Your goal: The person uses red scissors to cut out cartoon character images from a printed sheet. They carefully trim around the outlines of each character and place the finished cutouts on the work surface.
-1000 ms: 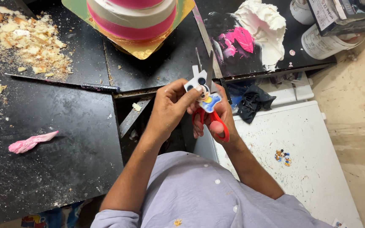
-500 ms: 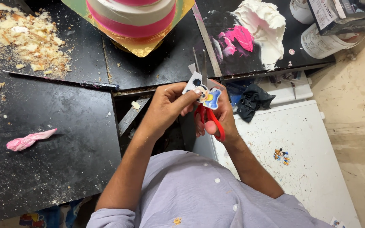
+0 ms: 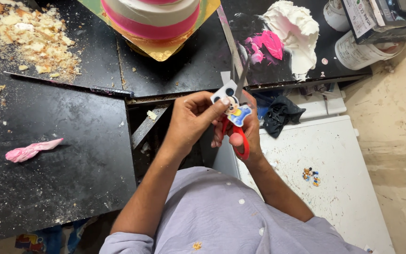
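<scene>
Since a second ago the cutout (image 3: pixel 231 104) has turned slightly in your left hand (image 3: pixel 194 118), which pinches its left edge, so feed it slowly into the scissors (image 3: pixel 238 108) that your right hand (image 3: pixel 242 132) grips just near of the cake (image 3: pixel 151 18).

Ahead of you: pink-and-white striped cake (image 3: pixel 152 16) on gold board (image 3: pixel 163 47). Crumb pile (image 3: pixel 27 40) far left. Pink piping bag (image 3: pixel 31 150) on black counter (image 3: pixel 71 155). White cream mound (image 3: pixel 294 33), dark cloth (image 3: pixel 280 115), small cutout (image 3: pixel 311 176) on white surface (image 3: pixel 334 188).
</scene>
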